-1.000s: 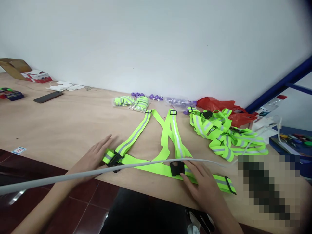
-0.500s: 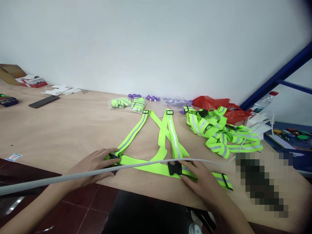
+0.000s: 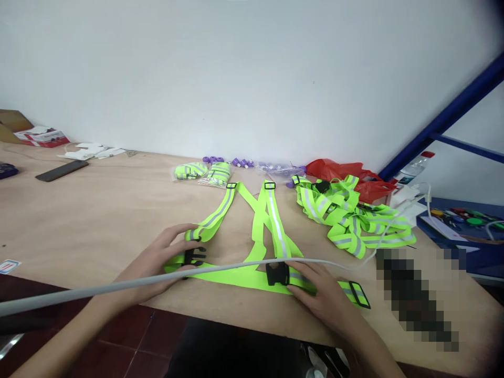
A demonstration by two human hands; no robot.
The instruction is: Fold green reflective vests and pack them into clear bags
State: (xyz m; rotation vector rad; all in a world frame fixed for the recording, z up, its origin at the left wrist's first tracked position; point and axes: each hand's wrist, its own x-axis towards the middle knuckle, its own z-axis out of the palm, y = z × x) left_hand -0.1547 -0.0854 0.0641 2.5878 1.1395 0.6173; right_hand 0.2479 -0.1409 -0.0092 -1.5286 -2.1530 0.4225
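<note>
A neon-yellow reflective harness with grey stripes lies spread on the table, its two shoulder straps crossing. At its left side my left hand pinches the pronged half of a black side-release buckle; the strap above it is bent up in a loop. My right hand grips the waist strap right behind the black buckle socket, thumb and fingers closed about it. The two buckle halves are apart. A strap end with a black slider sticks out beyond my right hand.
A grey cable crosses in front of both hands. Tangled reflective straps lie to the right by a red plastic bag. Bagged straps and small purple items lie near the wall. A dark flat object lies left.
My left hand has lifted and turned its buckle half, so the prongs now show pointing right and the strap bends up. My right hand stays on the strap. The view has shifted slightly.
</note>
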